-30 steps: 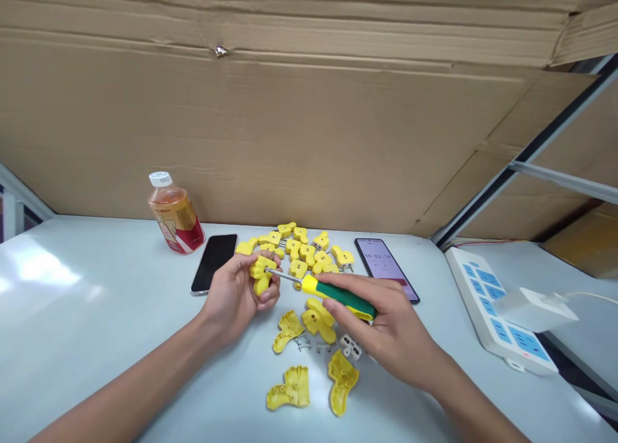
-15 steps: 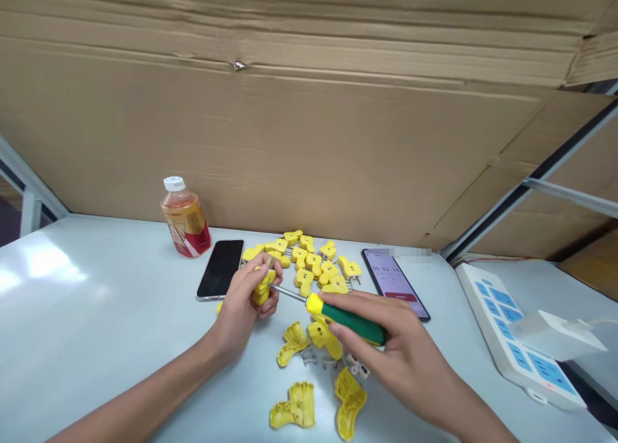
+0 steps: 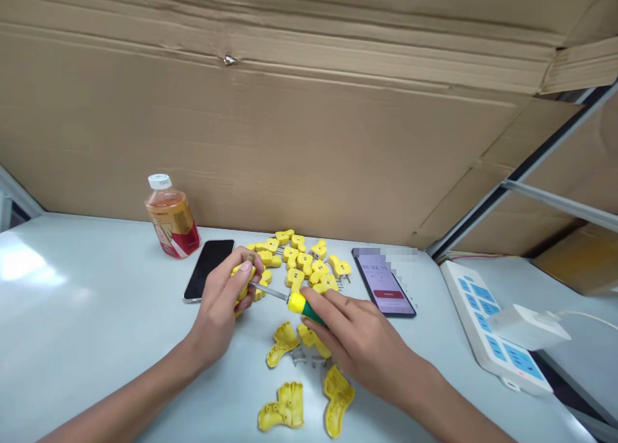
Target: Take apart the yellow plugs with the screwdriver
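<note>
My left hand (image 3: 217, 311) is closed around a yellow plug (image 3: 244, 288), partly hidden by the fingers. In my right hand (image 3: 369, 333) is a screwdriver with a green and yellow handle (image 3: 296, 303); its metal shaft points left and the tip meets the plug, though the exact contact is hidden. Open yellow plug shells lie below the hands: one (image 3: 282, 344) near the screwdriver, another (image 3: 284, 407) closer to me and a third (image 3: 338, 398) under my right wrist. Small metal parts (image 3: 304, 358) are scattered between them.
Several yellow plugs (image 3: 304, 261), some with metal pins showing, are heaped behind my hands. A dark phone (image 3: 207, 269) and a drink bottle (image 3: 174, 224) stand left. To the right are a phone with a timer (image 3: 386, 282) and a power strip (image 3: 497, 333). Cardboard (image 3: 309, 153) walls the back.
The whole view has shifted, with things appearing farther left. Both hands still hold the plug and screwdriver. My right hand now covers more of the green handle, and its grip has turned.
</note>
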Available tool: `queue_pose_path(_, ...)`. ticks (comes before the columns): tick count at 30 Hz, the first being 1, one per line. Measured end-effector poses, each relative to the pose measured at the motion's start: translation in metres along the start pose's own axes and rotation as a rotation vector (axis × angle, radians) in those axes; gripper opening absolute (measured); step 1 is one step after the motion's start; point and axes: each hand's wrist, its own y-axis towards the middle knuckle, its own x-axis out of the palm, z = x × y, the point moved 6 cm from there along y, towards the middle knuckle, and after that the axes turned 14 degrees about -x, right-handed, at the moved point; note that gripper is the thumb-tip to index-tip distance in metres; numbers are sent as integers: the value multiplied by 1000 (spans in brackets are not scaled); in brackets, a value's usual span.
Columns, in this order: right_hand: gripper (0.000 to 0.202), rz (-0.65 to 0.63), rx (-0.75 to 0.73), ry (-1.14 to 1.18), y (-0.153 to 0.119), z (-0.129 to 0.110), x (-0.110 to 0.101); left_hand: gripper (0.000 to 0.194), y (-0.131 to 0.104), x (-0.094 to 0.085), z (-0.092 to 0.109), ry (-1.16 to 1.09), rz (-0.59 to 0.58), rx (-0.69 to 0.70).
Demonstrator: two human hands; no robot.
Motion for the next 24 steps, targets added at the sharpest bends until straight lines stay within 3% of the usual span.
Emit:
queue_pose_path(2,28,75,72,82,0,4,-6,29,0,2,-2,5,9,-11)
queue_pose_path(4,25,138,358,438,-4,19,-2,28,-3,4,-3,-1,36,9)
queue_pose_path(6,37,122,659,810,-11,30,12,27,-7,5,-4,5,61,54)
queue_pose_path(8,49,68,768,951,-14,33,21,28,-11,7,-5,26,64,112)
queue_pose_path(10,52,60,743,911,-14,36,21,29,-14,8,-6,39,51,146)
queue_pose_path(12,48,138,678,815,-13,37,15,31,-13,8,-8,16,35,119)
queue_pose_path(16,15,381,490,554,-10,26,-7,37,-3,14,-15,-120,-23,-101)
queue_pose_path(20,14,501,267,277,-9,15,-24,46,2,21,-20,-229,-90,-236)
queue_pose_path(23,12,475,327,264,-12,24,-24,46,1,23,-21,-285,-109,-252)
queue_pose_path(24,22,430,374,294,-14,27,-22,45,0,24,-22,-305,-113,-254)
